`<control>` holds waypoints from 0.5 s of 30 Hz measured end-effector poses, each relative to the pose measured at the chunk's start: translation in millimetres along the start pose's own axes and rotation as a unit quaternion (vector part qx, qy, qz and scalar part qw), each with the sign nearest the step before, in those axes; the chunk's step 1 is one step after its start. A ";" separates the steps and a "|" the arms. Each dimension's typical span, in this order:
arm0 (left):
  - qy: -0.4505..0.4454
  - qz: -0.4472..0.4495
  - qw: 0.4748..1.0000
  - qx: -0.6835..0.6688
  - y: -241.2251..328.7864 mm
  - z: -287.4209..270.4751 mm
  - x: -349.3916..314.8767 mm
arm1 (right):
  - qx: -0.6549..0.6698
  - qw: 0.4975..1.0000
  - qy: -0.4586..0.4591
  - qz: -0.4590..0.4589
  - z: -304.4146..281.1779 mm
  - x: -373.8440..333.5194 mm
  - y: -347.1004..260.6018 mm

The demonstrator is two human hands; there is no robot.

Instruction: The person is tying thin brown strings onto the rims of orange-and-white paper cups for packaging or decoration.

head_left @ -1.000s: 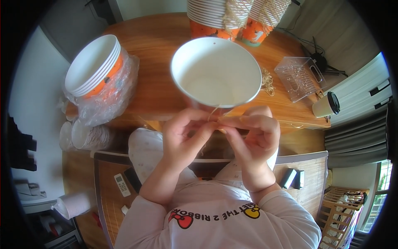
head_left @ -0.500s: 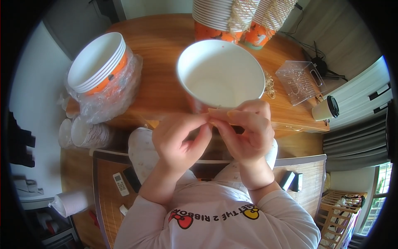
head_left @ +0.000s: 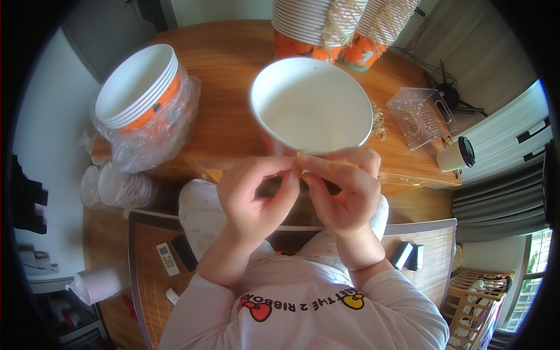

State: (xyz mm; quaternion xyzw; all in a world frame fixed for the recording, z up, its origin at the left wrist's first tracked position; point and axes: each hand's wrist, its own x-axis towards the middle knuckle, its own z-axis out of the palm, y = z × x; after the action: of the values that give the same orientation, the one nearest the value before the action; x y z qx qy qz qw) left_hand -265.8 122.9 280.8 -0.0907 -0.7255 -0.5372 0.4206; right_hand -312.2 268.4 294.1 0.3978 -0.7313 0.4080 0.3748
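Observation:
A large white-lined paper bucket (head_left: 286, 84) stands at the table's near side with its mouth facing me. Just in front of its near rim, my left hand (head_left: 251, 189) and my right hand (head_left: 350, 184) meet fingertip to fingertip. The left thumb and forefinger are pinched together. My right thumb and forefinger also close toward that same spot, with the other fingers curled in. Whatever lies between the fingertips is too small to name; a tiny pale bit shows by the right thumb. Pale twine (head_left: 378, 122) lies right of the bucket.
Orange paper buckets (head_left: 166, 96) sit nested in clear plastic at left. Tall bucket stacks (head_left: 303, 44) with twine draped over them stand behind. A clear plastic box (head_left: 417, 125) and a lidded cup (head_left: 450, 158) are at right. Nested cups (head_left: 119, 185) lie below the table's left edge.
My fingertips have shifted slightly, and the right thumb has dropped a little from the forefinger, showing a tiny pale bit. The bucket stays in place.

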 end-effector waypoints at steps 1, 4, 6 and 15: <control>-0.001 0.012 1.000 0.017 -0.1 -0.7 0.1 | -0.004 1.000 0.006 0.005 0.2 0.2 -0.7; -0.002 0.040 0.998 0.037 -0.1 -0.3 0.2 | -0.010 1.000 0.023 -0.008 1.7 3.4 1.1; -0.001 0.058 0.998 0.040 1.1 -0.9 0.2 | -0.012 0.999 0.035 -0.027 0.1 5.7 0.5; 0.011 0.086 0.993 0.080 1.1 -2.7 1.7 | -0.039 0.999 -0.012 0.005 -6.2 6.1 -0.8</control>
State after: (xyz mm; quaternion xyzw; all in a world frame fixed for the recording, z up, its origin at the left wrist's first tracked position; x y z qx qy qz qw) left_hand -264.9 120.5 283.0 -0.1130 -0.7511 -0.4402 0.4789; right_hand -312.6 272.0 302.0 0.3840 -0.7531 0.3766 0.3787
